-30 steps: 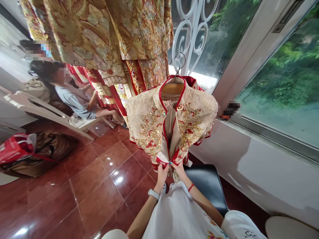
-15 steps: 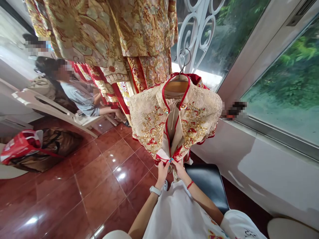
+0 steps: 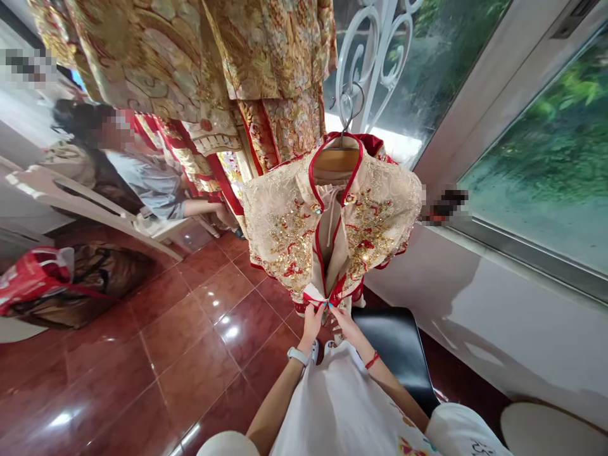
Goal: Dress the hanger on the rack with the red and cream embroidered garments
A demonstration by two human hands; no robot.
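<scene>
A cream jacket (image 3: 280, 196) with red piping and gold and red beadwork hangs from a hanger (image 3: 349, 114) in front of me. Its front gapes from the collar down to the hem. My left hand (image 3: 312, 322) pinches the left front edge at the bottom. Beside it, my right hand (image 3: 344, 324) pinches the right front edge, and the two thumbs almost meet where the edges come together. The cloth hides most of my fingers. Any fastener between the fingertips is too small to make out.
Embroidered gold and red garments (image 3: 266, 50) hang behind the jacket. A black chair (image 3: 394, 348) stands close at my right, below the window (image 3: 546, 152). To the left a person (image 3: 147, 180) sits near a white chair (image 3: 95, 202), with bags (image 3: 90, 278) on the floor side.
My hands still hold the jacket's lower front edges at nearly the same place. The view has shifted slightly, and the seated person's head appears a little lower and farther left.
</scene>
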